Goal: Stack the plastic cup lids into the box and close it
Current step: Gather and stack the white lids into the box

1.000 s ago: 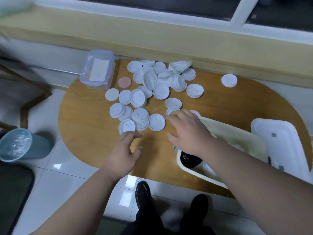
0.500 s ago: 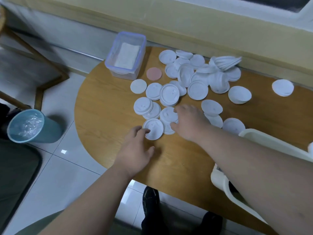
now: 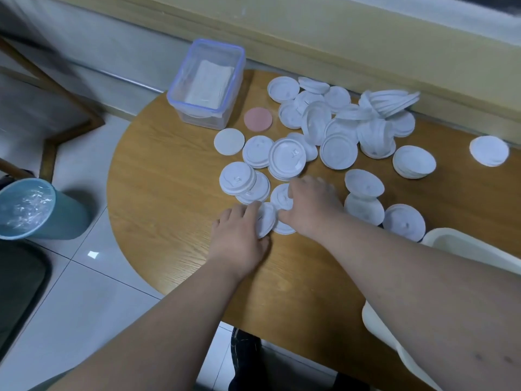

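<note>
Left hand [image 3: 239,238] and right hand [image 3: 310,204] are recorded with both arms uncovered up to the frame edges. A few small spots are noted on the right forearm [image 3: 423,306]. A blurred strip of grey-green cloth [image 3: 36,386] is glimpsed beside the left arm. Dark shoes [image 3: 245,359] are made out at the bottom of the view.

A clear blue-rimmed container [image 3: 207,86] (something white folded inside) stands far left on the wooden table [image 3: 158,176], a pink disc [image 3: 258,119] just beside it; a teal bin [image 3: 33,210] sits on the floor, left.
</note>
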